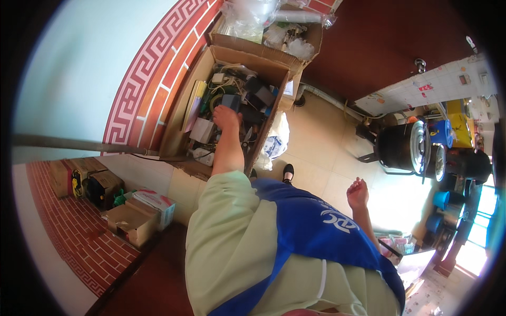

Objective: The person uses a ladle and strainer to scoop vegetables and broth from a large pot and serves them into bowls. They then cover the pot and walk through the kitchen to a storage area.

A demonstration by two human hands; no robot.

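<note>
My left hand (227, 117) reaches down into an open cardboard box (178, 112) and grips the near end of a dark grey box-shaped object (230, 102). Around it lie a white power adapter (218, 78) with tangled pale cables, a roll of tape (215, 102), a black boxy item (259, 91) and a white carton (202, 130). Books or pads (193, 106) stand against the box's left wall. Scissors (248, 135) and a white bottle (203, 157) are nearer me. Out to the side over the floor, my right hand (357, 192) is loosely curled with nothing visible in it.
Behind stands another carton (253, 46) with plastic bags. A white plastic bag (275, 142) sits on the floor beside the box. At right, a large dark pot (399, 146) rests on a stand. Cardboard cartons (132, 219) are at lower left, and a pipe (87, 144) crosses the left wall.
</note>
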